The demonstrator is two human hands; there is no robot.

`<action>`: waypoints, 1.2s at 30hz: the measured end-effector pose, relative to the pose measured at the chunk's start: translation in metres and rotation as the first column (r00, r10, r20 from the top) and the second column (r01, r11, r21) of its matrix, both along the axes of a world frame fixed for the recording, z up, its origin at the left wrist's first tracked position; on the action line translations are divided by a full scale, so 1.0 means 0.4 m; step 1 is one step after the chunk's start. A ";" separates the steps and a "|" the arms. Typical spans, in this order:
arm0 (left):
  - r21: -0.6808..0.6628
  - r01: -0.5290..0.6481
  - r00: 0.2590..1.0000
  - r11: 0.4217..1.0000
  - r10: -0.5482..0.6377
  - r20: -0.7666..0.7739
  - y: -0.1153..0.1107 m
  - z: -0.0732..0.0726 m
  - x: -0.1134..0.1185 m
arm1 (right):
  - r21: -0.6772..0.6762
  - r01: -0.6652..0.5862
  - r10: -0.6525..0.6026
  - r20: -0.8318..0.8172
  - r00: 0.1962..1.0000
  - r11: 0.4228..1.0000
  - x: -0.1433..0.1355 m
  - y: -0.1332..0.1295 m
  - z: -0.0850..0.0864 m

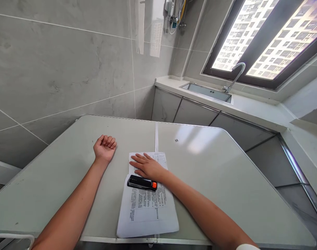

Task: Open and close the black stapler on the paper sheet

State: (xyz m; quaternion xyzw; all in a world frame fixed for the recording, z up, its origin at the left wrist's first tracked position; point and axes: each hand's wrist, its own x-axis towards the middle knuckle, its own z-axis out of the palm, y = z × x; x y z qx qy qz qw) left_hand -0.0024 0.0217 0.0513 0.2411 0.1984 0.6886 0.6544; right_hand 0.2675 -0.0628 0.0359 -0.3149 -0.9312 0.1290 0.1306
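Observation:
Printed paper sheets [148, 217] lie on the folding table [205, 170], across its middle seam. A black stapler [140, 182] with an orange end rests crosswise on the sheets. My right hand [149, 166] lies flat on the upper part of the paper, just beyond the stapler, fingers stretched and spread to the left. To the left of the paper, my left hand [105, 148] rests on its side on the bare tabletop. Its fingers are curled in, with nothing visible in them.
Two tiny metal pieces, perhaps staples [176, 140], lie on the right table half. Beyond the table stands a counter [254, 111] with a sink [208, 92] and a curved faucet [236, 74] beneath a window. A grey tiled wall [62, 62] borders the left side.

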 end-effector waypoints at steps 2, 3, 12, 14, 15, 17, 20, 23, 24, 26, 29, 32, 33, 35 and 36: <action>0.006 0.005 1.000 1.000 -0.005 0.009 0.000 -0.001 -0.002 | 0.022 0.019 -0.019 -0.004 1.000 1.000 -0.062 0.015 -0.005; 0.008 0.007 1.000 1.000 -0.007 0.013 0.001 -0.001 -0.003 | 0.031 0.029 -0.029 -0.007 1.000 0.999 -0.091 0.024 -0.007; 0.011 0.002 0.999 1.000 -0.002 0.038 0.000 0.004 -0.007 | 0.065 0.023 -0.019 -0.061 0.998 0.998 -0.233 0.088 -0.032; 0.006 -0.001 0.999 1.000 0.001 0.043 -0.001 0.005 -0.006 | 0.044 0.016 -0.011 -0.107 0.994 0.999 -0.240 0.094 -0.032; 0.001 0.001 0.999 1.000 -0.001 0.047 -0.002 0.005 -0.005 | 0.025 0.027 -0.023 -0.150 0.988 0.999 -0.236 0.099 -0.031; -0.010 0.003 0.999 1.000 -0.002 0.053 -0.001 0.004 -0.005 | -0.034 0.115 -0.120 -0.252 0.960 0.993 -0.205 0.115 -0.025; -0.023 -0.006 0.998 1.000 0.007 0.057 0.001 0.000 -0.006 | -0.122 0.411 -0.427 -0.342 0.837 0.904 -0.076 0.159 -0.018; -0.030 -0.014 0.997 0.999 0.016 0.071 0.003 -0.002 -0.007 | -0.093 0.720 -0.699 -0.355 0.621 0.687 0.127 0.205 -0.022; -0.034 -0.012 0.997 0.999 0.015 0.076 0.003 -0.003 -0.006 | -0.065 0.797 -0.759 -0.358 0.543 0.600 0.195 0.214 -0.026; -0.042 -0.009 0.997 0.999 0.012 0.075 0.003 -0.003 -0.002 | -0.031 0.874 -0.830 -0.332 0.449 0.485 0.311 0.220 -0.037; -0.041 0.004 0.998 0.999 -0.001 0.056 0.003 -0.003 0.006 | -0.033 0.848 -0.815 -0.299 0.497 0.529 0.401 0.209 -0.054; -0.040 0.012 0.999 0.999 -0.011 0.044 0.003 -0.003 0.009 | -0.039 0.818 -0.788 -0.299 0.538 0.574 0.389 0.203 -0.059; -0.041 0.012 0.999 0.999 -0.010 0.042 0.002 -0.004 0.009 | -0.039 0.814 -0.782 -0.306 0.543 0.580 0.366 0.207 -0.057; -0.043 0.011 0.999 0.999 -0.009 0.037 0.002 -0.005 0.008 | -0.056 0.790 -0.758 -0.332 0.561 0.610 0.294 0.223 -0.046; -0.043 0.013 0.999 0.999 -0.011 0.034 0.002 -0.005 0.007 | -0.072 0.769 -0.738 -0.348 0.578 0.636 0.247 0.235 -0.038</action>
